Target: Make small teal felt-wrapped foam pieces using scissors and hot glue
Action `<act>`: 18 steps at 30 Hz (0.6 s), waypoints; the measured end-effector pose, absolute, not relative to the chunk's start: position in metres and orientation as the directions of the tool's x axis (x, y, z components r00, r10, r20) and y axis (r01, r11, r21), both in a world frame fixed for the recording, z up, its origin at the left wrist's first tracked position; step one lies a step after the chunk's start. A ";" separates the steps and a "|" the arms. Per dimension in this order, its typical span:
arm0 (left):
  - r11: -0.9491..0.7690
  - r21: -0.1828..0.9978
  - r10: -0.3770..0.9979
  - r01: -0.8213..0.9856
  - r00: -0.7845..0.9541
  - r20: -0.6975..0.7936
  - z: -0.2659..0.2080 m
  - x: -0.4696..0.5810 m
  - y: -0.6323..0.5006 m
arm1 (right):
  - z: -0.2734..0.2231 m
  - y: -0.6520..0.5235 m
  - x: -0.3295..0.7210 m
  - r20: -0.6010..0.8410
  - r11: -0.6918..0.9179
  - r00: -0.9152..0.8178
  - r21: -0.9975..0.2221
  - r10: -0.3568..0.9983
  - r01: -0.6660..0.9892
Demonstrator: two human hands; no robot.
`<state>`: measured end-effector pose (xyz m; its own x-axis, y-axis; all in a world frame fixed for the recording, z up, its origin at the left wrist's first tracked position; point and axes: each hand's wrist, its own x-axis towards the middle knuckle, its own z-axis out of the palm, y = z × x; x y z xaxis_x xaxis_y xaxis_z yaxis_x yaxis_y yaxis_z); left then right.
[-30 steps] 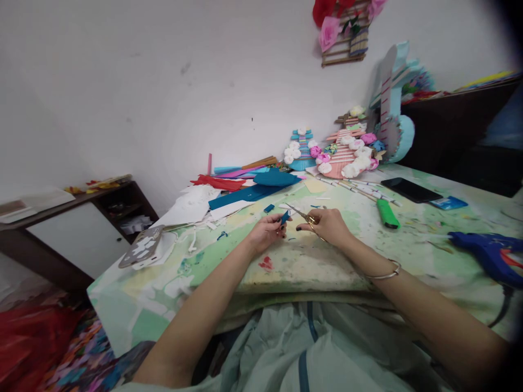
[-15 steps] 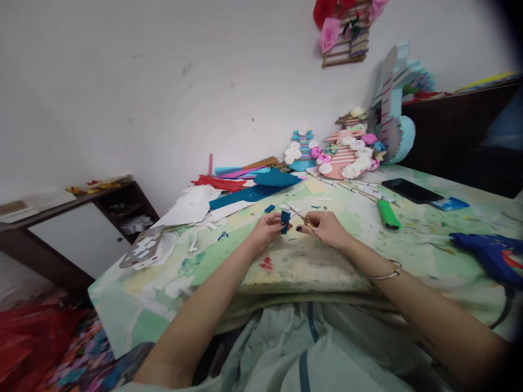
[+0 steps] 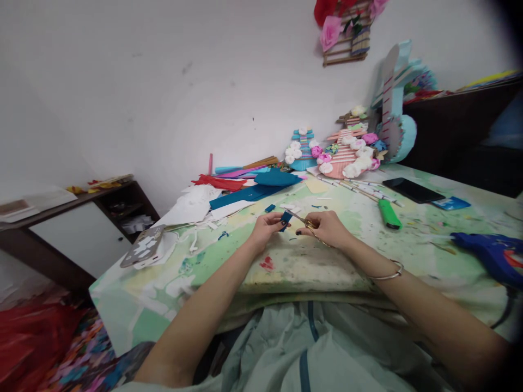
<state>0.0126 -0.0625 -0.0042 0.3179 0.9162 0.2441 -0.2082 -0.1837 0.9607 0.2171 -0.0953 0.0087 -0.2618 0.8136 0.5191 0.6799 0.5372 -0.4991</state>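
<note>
Between thumb and fingers, my left hand (image 3: 263,230) pinches a small dark blue strip of paper (image 3: 285,220), tilted over to the right. My right hand (image 3: 324,228) has its fingers in the loops of a pair of gold-handled scissors (image 3: 309,222). The scissor blades reach left to the strip's upper end; whether they are cutting into it is too small to tell. Just beyond my left hand lies another small blue piece (image 3: 270,208). White scraps (image 3: 291,208) and tiny blue snippets lie around both hands.
Blue crepe paper (image 3: 257,191), red paper (image 3: 218,182) and white sheets (image 3: 190,204) are piled at the back left. A green lighter (image 3: 389,214), a black phone (image 3: 413,190) and a blue glue gun (image 3: 488,253) lie on the right. Flower-decorated crafts (image 3: 345,155) stand against the wall.
The blue strip has tipped from upright to slanting right. The scissors have turned flatter, and their blades are now at the strip's upper end.
</note>
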 end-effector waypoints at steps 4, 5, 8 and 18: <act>-0.189 0.961 0.914 -0.203 0.321 0.248 -0.005 0.013 -0.062 | 0.009 -0.095 0.218 0.528 0.537 -0.257 -0.489 0.810 0.688; -0.190 0.961 0.914 -0.202 0.322 0.248 -0.006 0.012 -0.062 | 0.009 -0.096 0.218 0.529 0.538 -0.258 -0.487 0.809 0.688; -0.193 0.961 0.914 -0.197 0.321 0.249 -0.006 0.012 -0.062 | 0.009 -0.095 0.218 0.529 0.543 -0.265 -0.483 0.806 0.687; -0.215 0.958 0.913 -0.191 0.310 0.266 -0.006 0.012 -0.062 | 0.010 -0.090 0.221 0.545 0.487 -0.180 -0.492 0.819 0.722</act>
